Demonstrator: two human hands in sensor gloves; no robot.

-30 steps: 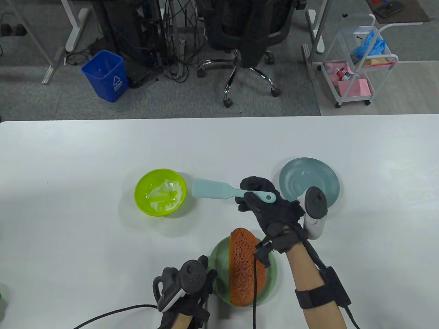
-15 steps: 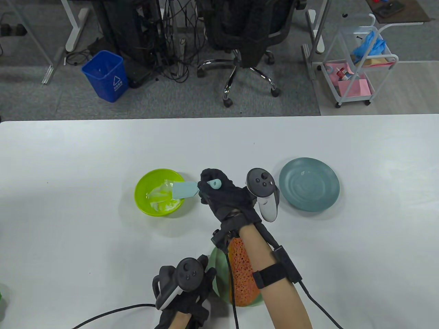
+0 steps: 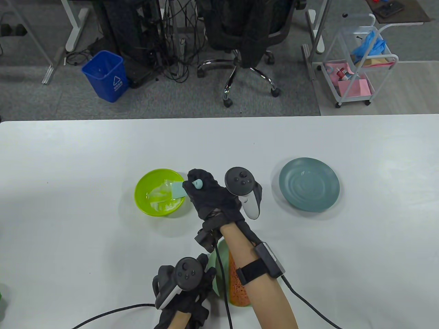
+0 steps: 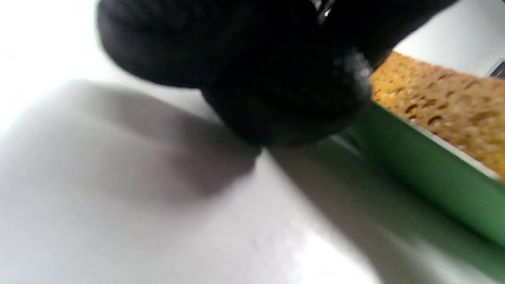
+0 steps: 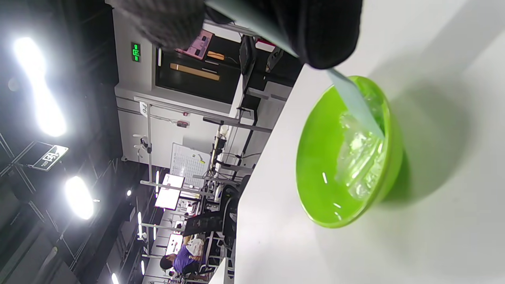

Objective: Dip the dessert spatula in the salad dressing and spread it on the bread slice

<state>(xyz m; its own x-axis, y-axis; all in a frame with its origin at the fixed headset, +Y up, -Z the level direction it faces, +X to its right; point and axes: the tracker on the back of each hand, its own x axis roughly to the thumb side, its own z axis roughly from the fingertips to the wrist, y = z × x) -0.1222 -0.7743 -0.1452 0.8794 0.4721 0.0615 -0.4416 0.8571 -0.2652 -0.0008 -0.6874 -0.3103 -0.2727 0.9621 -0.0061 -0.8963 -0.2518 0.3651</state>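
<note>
White table (image 3: 68, 164) fronts grey carpeted office floor (image 3: 164, 99).

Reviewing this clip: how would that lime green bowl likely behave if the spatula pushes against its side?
The green bowl looks like thin plastic, so probably light; it may slide on the smooth white table. Its rounded base suggests it could tip under a high push. Neither hand steadies it: the right hand holds the spatula.

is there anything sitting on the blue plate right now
No, the blue plate in the table view carries no object, while the bread slice lies on the green plate nearer the person.
</note>
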